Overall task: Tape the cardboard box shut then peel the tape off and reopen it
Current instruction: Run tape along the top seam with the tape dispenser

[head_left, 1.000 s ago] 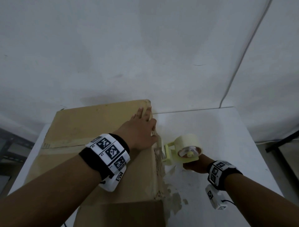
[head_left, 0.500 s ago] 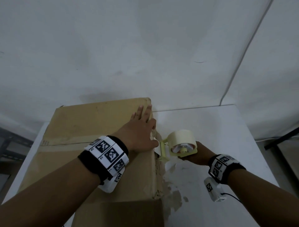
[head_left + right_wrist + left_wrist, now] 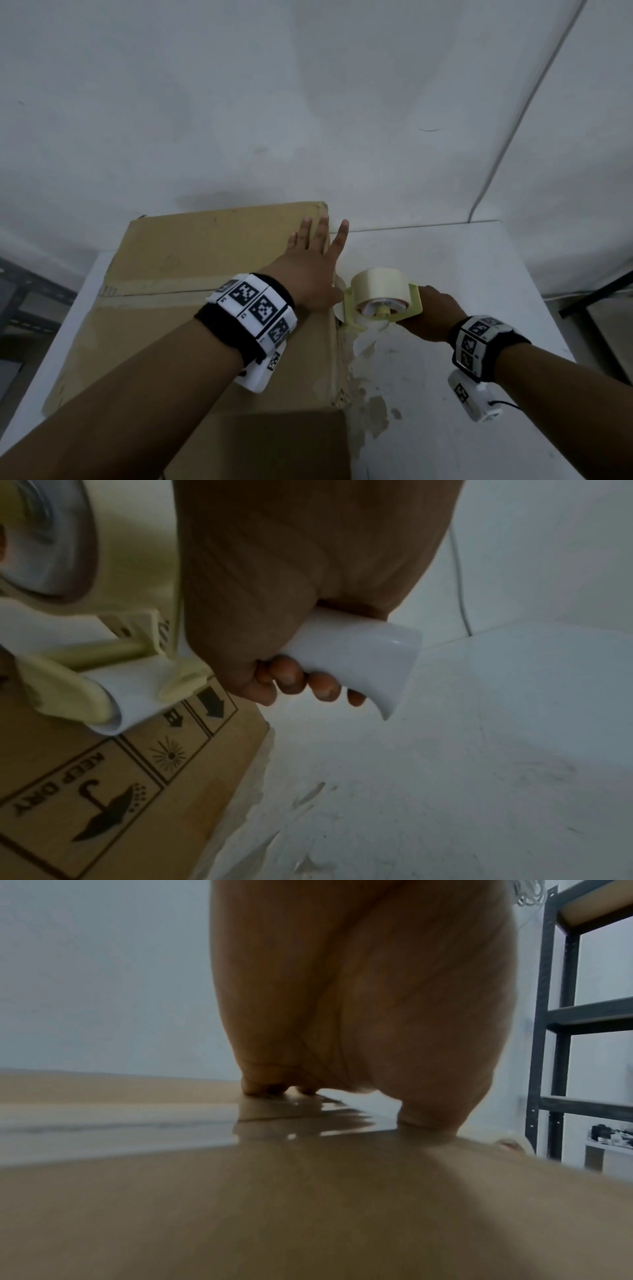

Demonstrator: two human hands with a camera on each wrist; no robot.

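A brown cardboard box [image 3: 191, 260] stands closed on the white table, with a strip of clear tape [image 3: 164, 286] along its top seam. My left hand [image 3: 310, 263] lies flat on the box top at its right edge, fingers straight and spread; the palm [image 3: 359, 1015] presses on the glossy tape [image 3: 137, 1123]. My right hand [image 3: 428, 315] grips the white handle [image 3: 359, 653] of a pale yellow tape dispenser [image 3: 380, 294] held against the box's right side [image 3: 103, 791], just below the top edge. Its roll of tape [image 3: 378, 284] faces up.
The white table [image 3: 462, 394] extends to the right of the box, its surface scuffed and peeling beside the box. A white wall [image 3: 308, 102] with a thin cable [image 3: 507, 137] rises behind. A dark metal shelf rack [image 3: 20, 308] stands at the left.
The right hand has lifted the dispenser up the box's right side toward the top edge. The left hand has spread its fingers and slid a little farther along the top.
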